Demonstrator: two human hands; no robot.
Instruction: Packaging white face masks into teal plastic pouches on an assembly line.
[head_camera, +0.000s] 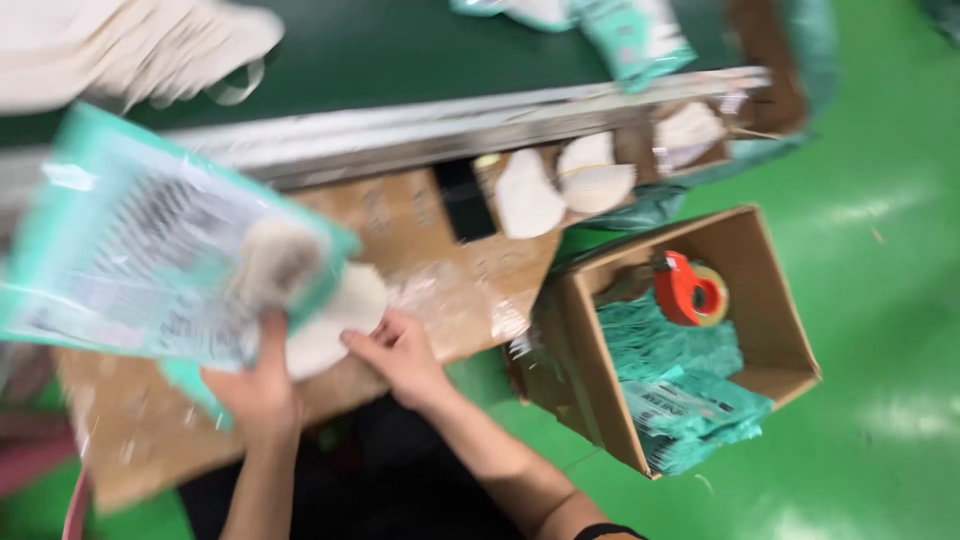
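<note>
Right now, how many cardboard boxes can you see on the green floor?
1: an open cardboard box right of the right hand, holding teal packets and a red tape dispenser. Others may lie out of frame; the view is blurred.

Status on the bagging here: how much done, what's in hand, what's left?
Done: filled teal packets lie in the cardboard box. In hand: left hand holds a teal bag; right hand touches a white insole. Left: loose white insoles by the conveyor.
</note>
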